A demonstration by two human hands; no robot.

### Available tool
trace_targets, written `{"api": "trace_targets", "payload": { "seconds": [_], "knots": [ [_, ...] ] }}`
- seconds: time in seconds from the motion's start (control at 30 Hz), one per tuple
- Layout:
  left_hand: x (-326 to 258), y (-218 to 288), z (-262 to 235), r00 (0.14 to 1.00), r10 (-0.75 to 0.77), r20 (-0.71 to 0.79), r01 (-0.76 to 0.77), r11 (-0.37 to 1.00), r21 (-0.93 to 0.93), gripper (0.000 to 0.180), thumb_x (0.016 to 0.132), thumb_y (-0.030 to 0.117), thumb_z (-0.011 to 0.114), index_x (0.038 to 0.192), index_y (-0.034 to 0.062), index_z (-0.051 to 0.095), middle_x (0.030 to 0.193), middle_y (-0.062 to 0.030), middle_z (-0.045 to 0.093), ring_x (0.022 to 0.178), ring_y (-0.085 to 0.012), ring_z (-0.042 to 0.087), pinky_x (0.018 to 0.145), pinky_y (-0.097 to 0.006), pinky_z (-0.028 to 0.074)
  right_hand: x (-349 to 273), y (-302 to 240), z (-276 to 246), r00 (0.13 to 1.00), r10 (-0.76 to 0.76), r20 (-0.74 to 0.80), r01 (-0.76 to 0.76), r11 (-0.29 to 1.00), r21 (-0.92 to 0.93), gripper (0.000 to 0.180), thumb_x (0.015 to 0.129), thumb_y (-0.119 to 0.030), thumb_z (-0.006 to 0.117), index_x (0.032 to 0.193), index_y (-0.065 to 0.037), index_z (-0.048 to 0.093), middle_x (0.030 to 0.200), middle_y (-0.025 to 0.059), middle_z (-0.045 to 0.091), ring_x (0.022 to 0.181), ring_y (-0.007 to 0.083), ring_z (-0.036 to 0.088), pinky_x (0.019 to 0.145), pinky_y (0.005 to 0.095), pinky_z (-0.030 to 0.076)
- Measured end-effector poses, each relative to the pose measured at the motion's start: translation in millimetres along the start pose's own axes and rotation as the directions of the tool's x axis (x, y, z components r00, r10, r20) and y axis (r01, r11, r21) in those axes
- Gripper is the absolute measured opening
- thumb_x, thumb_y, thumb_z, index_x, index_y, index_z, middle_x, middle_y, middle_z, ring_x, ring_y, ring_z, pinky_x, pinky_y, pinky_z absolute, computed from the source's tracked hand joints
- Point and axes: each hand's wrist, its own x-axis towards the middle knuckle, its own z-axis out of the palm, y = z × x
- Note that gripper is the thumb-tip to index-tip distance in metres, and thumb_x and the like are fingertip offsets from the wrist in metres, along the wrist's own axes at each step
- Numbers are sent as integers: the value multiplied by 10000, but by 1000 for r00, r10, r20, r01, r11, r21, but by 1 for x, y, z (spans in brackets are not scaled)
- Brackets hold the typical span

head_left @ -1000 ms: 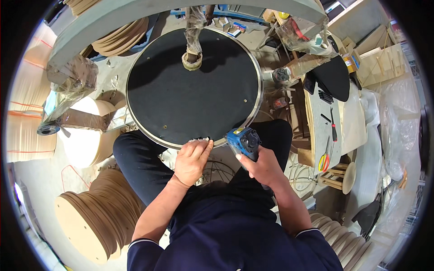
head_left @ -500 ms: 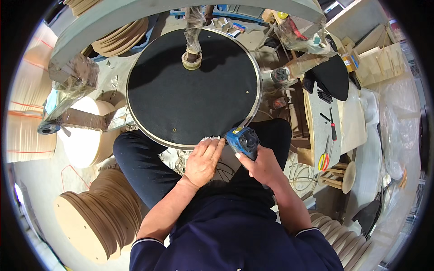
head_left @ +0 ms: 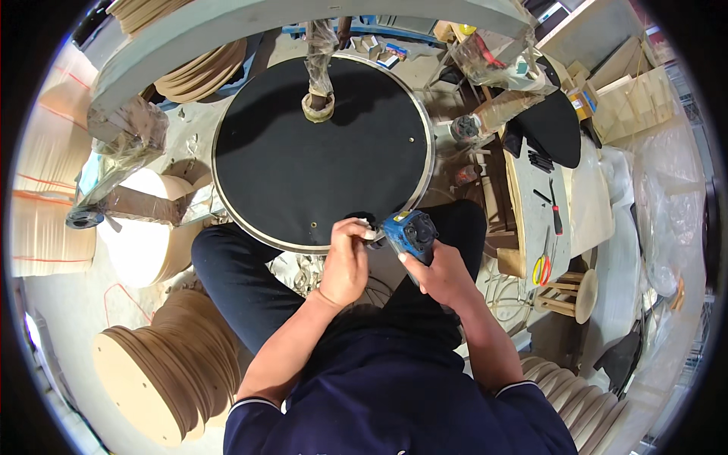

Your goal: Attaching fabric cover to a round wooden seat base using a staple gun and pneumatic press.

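Note:
A large round panel (head_left: 318,167), black-faced with a pale rim, lies in front of me against my knees. My right hand (head_left: 440,271) grips a blue-and-black staple gun (head_left: 410,234), its front end at the panel's near right edge. Just left of the tool, my left hand (head_left: 347,262) is raised at the rim with its fingers curled together. Something small and white shows at those fingertips, and a dark patch lies behind them; I cannot make out what they hold.
A grey curved frame (head_left: 303,23) with plastic-wrapped legs arches over the panel. Stacked wooden discs (head_left: 167,371) stand at the lower left. On the right, a bench (head_left: 542,220) holds yellow-handled scissors (head_left: 541,269), a red-handled tool (head_left: 556,218) and black strips. A wooden stool (head_left: 572,296) is beside it.
My left hand has risen from lying flat on the rim, and its fingers have curled. The panel has turned slightly. The staple gun has moved a little right, away from the rim.

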Motion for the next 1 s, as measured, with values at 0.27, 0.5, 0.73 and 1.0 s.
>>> {"api": "trace_targets", "payload": {
  "seconds": [0.27, 0.5, 0.73, 1.0],
  "knots": [
    [-6, 1, -83, 995, 99, -12, -74, 809, 583, 486, 862, 87, 810, 1323, 25, 667, 1320, -174, 641, 1261, -378, 601, 1140, -502, 448, 5, 10, -8, 999, 27, 18, -28, 995, 94, 436, 993, -381, 743, 1111, 35, 688, 660, 71, 658, 557, 156, 663, 586, 338, 531],
    [-19, -4, -99, 990, 123, 75, -142, 736, 662, 483, 807, 130, 884, 1258, 47, 732, 1270, -130, 667, 1227, -350, 624, 1102, -475, 485, 4, 9, -8, 998, 50, 26, -52, 997, 64, 445, 989, -386, 751, 1128, 32, 690, 661, 56, 656, 557, 152, 670, 575, 325, 530],
    [-17, 2, -82, 983, 170, 62, -166, 705, 689, 442, 806, 169, 874, 1215, 57, 749, 1205, -92, 702, 1138, -306, 662, 1038, -444, 521, -2, -3, -4, 995, 70, 66, -75, 995, 73, 432, 983, -379, 757, 1095, 32, 689, 676, 53, 660, 555, 148, 668, 570, 323, 527],
    [-22, 8, -65, 982, 158, 102, -186, 739, 648, 441, 827, 117, 838, 1246, 19, 739, 1233, -118, 697, 1160, -322, 657, 1062, -449, 526, -3, 7, -8, 1000, 23, 9, -24, 995, 96, 404, 985, -375, 767, 1053, 16, 690, 651, 32, 643, 541, 123, 632, 555, 311, 508]
  ]
}}
